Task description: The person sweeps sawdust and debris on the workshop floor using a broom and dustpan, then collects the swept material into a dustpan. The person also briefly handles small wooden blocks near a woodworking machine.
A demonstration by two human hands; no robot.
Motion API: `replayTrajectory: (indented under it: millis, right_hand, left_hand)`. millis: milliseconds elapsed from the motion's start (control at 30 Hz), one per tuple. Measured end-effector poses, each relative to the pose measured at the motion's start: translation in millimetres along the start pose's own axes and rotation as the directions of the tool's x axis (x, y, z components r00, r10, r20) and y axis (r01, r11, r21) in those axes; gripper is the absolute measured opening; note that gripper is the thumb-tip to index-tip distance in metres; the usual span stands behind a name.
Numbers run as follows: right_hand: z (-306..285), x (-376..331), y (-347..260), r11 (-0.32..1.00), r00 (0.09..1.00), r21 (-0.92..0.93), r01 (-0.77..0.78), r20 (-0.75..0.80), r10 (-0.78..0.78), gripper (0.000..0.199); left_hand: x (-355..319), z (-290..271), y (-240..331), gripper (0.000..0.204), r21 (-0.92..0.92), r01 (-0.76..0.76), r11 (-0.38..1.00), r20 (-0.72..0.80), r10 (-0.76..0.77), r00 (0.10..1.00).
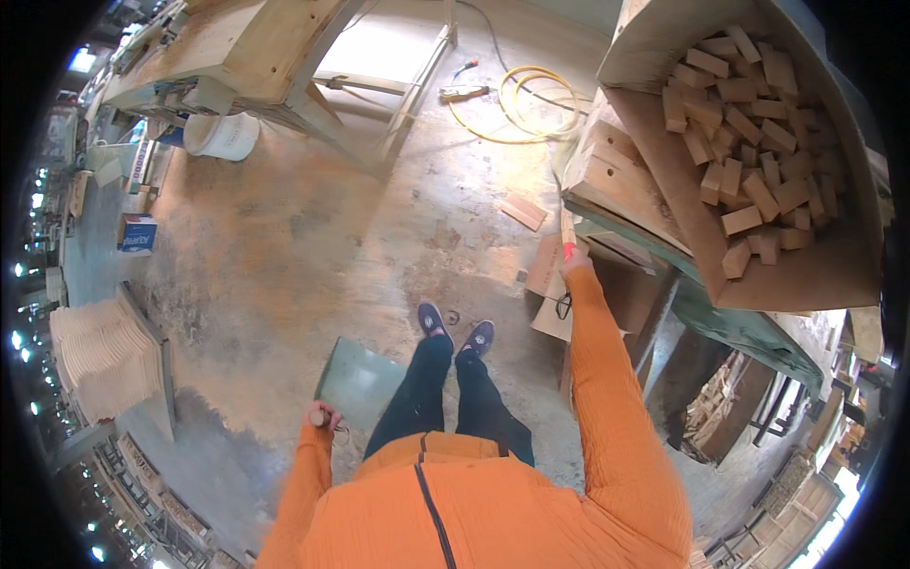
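Your left hand (327, 415) curls closed on a brownish round-ended handle (318, 417), your right hand (576, 263) on a red-and-tan stick (568, 228) — probably carrying; next move calls for steady grip.

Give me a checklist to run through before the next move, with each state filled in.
1. Left hand around the round-ended handle: ok.
2. Right hand closed on the red-and-tan tool: ok.
3. Handle joined to the grey-green panel: cannot tell.
4. Loose wood off the floor: not ok, a flat wooden piece lies beyond the shoes.
5. Yellow hose off the floor: not ok, it lies in loops.
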State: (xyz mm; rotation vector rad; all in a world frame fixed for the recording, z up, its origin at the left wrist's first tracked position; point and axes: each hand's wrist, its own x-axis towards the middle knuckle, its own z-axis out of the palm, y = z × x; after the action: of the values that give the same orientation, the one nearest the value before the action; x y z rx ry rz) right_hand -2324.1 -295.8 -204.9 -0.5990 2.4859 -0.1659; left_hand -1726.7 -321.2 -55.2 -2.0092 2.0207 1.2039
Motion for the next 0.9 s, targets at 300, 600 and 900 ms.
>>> replayTrajectory:
  millis: [300, 600, 900]
  right_hand:
    - [57.1, -31.4, -43.0, 0.960, 0.940, 0.001, 0.279, 0.202, -0.273, 0.023]
    - [-6.4, -151.5, -19.4, 0.780, 0.642, 0.102, 0.618, 0.507, -0.575, 0.048]
    - [-74.5, -179.3, 41.2, 0.913, 0.888, -0.093, 0.398, 0.290, -0.357, 0.054]
  left_hand:
    - [-80.2, 12.3, -42.0, 0.021, -0.475, 0.265, 0.839, -0.129, -0.364, 0.922]
    - [-78.1, 36.2, -45.7, 0.023, -0.526, 0.205, 0.825, -0.136, -0.319, 0.938]
    - [-65.8, 46.5, -48.4, 0.018, -0.536, 0.107, 0.838, -0.168, -0.229, 0.959]
